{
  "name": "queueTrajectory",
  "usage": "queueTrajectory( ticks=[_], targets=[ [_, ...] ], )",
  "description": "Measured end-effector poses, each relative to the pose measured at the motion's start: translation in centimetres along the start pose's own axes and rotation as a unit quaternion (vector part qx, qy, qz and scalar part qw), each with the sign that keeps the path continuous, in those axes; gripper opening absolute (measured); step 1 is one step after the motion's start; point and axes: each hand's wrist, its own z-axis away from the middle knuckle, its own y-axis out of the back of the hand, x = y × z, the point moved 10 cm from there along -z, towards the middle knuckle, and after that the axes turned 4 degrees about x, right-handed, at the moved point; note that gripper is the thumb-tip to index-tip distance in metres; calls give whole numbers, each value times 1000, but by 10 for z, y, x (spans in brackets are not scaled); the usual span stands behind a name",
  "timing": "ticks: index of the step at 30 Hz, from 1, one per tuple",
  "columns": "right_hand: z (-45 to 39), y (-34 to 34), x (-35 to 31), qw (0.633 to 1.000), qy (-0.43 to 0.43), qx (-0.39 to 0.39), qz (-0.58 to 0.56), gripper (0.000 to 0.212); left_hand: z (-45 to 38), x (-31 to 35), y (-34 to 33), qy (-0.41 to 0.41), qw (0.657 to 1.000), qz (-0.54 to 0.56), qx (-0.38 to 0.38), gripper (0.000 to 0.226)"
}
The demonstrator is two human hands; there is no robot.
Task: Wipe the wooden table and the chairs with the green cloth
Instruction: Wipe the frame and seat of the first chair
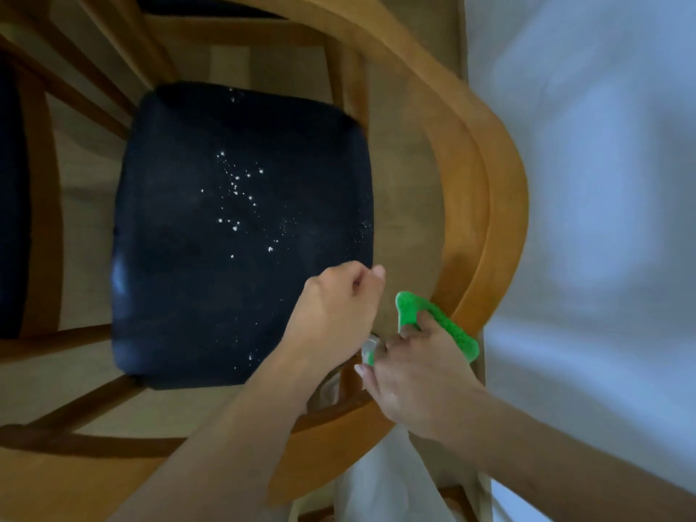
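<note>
Right hand [418, 374] grips green cloth [444, 325] on chair [486, 205] rail's edge — wall [602, 182] close.

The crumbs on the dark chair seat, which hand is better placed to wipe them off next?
Probably the right hand: it already grips the green cloth beside the seat. The left hand is curled over the seat's edge without a cloth.

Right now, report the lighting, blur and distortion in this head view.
Head view: dim, bluish light; wide-angle bending curves the wooden chair back rail; the white curtain is soft and blurred; white crumbs stand out sharply on the dark seat cushion; a pale sheen marks its left edge; the green cloth reads vivid.
</note>
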Motion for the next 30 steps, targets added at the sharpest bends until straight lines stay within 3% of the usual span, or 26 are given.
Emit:
queueTrajectory(
  ticks=[5,8,12,17,20,24,26,30],
  targets=[
    [-32,51,87,994,-34,82,66,58,-5,4,4,-2,1000,12,15,57],
    [-52,89,149,986,-83,144,-4,62,-6,14,-7,-3,1000,21,7,59],
    [-46,92,169,949,-147,241,-141,54,-7,31,-17,-5,998,62,7,62],
    [26,49,145,804,-294,396,-331,53,-9,65,-20,-42,992,115,27,64],
    [41,14,126,701,-332,416,-475,52,-13,85,-23,-58,989,129,30,55],
    [34,8,152,614,-337,436,-564,36,-21,110,-32,-89,993,81,14,34],
    [19,5,177,551,-341,391,-654,42,-28,120,-30,-102,992,69,20,25],
    [-41,-1,210,467,-305,186,-809,52,-42,136,-25,-118,991,52,36,25]
  ],
)
